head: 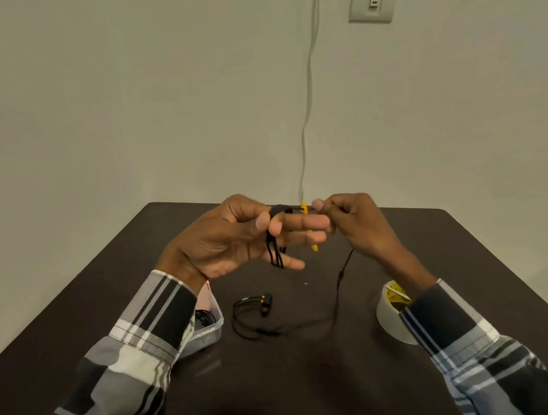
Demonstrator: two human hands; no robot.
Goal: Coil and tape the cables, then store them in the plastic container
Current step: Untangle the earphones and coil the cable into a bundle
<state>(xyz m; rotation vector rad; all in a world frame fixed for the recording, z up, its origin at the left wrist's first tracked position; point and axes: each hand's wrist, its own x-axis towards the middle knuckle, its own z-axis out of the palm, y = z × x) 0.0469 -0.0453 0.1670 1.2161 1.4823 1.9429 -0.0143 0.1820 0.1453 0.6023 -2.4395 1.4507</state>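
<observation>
— Head view first: where is the cable?

— Black cable (276,252) looped over the straight fingers of the left hand (235,239), thumb pinning the turns; held above the far half of the desk (303,376). Free run pinched in the right hand (353,221), then dropping to the desktop and trailing toward the earbud ends (265,301) lying near the middle.

— And the rest?

— Plastic container (208,332) toward the left edge, partly behind the left sleeve (137,344), something dark already inside. Tape roll (392,313) toward the right edge, half covered by the right sleeve (452,323).

— How to wind well?

— Probably best to keep loops even and loose, feed slack steadily from the right, hold the thumb down so no turn slips off, and stop short of the earbuds to avoid yanking them across the desk.

— Anything hard to make out?

— Yellow piece (308,227) between the hands: possibly a plug or part of the cable, too blurred to name. Loop count unreadable. Container contents mostly hidden. Near edge of the desk cut off by the frame.
</observation>
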